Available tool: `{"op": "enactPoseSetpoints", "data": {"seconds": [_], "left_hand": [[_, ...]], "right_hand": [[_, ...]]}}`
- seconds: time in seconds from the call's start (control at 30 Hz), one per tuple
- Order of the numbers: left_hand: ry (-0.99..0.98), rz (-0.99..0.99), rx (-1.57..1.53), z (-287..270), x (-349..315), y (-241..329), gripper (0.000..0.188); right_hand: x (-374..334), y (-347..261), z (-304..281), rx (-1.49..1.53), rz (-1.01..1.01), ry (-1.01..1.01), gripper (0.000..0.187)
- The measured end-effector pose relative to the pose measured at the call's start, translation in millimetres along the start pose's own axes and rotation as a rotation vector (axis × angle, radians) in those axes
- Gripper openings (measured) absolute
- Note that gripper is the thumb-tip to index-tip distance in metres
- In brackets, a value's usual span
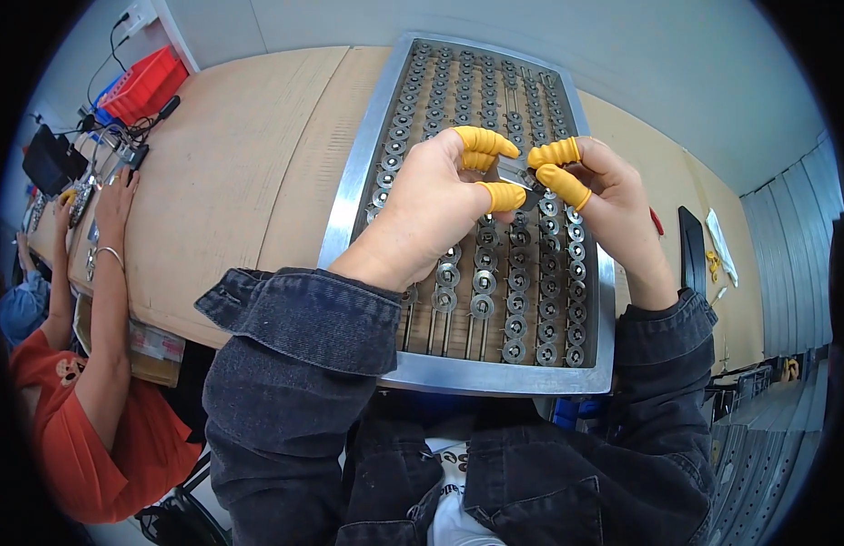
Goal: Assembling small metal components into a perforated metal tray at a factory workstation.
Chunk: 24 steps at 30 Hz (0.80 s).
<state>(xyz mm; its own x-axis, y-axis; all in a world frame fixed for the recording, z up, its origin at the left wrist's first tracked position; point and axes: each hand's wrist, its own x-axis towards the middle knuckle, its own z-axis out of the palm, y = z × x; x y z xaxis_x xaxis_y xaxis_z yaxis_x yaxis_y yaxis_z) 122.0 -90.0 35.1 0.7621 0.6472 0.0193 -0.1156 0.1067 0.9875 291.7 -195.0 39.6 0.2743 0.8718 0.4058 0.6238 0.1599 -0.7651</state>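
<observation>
Both the left hand [435, 205] and right hand [604, 196], fingertips in yellow rubber cots, pinched one small grey metal piece [513, 173] above the rectangular steel tray [349, 196], its rails already mostly filled with round metal discs [482, 306].

Left hand [440, 196], right hand [595, 196] raised, capped fingertips pinching together.

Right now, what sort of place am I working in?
Probably a small-parts assembly workshop. A metal tray on a wooden bench holds rows of round metal parts, both hands wear yellow finger cots, and a co-worker sits at the same bench beside a red bin.
</observation>
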Motion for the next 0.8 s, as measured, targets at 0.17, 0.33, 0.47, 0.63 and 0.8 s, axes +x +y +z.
{"op": "enactPoseSetpoints", "data": {"seconds": [0.17, 0.33, 0.47, 0.63, 0.8], "left_hand": [[0.000, 0.001, -0.026, -1.5, 1.8, -3.5, 0.040], [0.026, -0.041, -0.047, -3.7, 0.1, -1.3, 0.037], [0.067, -0.082, -0.082, -2.2, 0.5, 3.2, 0.036], [0.141, -0.112, -0.139, -3.8, 0.9, 1.4, 0.035], [0.149, -0.114, -0.161, -2.4, 0.9, 2.8, 0.034]], "right_hand": [[4.7, -11.8, -13.0, -0.146, -0.041, -0.148, 0.020], [29.4, -11.9, -16.7, 0.000, -0.002, -0.025, 0.021], [67.4, 15.4, -24.3, -0.081, 0.076, 0.012, 0.021], [112.6, 81.5, -18.6, -0.302, 0.146, -0.047, 0.021], [125.9, 98.3, -8.5, -0.486, 0.132, -0.115, 0.022]]}}
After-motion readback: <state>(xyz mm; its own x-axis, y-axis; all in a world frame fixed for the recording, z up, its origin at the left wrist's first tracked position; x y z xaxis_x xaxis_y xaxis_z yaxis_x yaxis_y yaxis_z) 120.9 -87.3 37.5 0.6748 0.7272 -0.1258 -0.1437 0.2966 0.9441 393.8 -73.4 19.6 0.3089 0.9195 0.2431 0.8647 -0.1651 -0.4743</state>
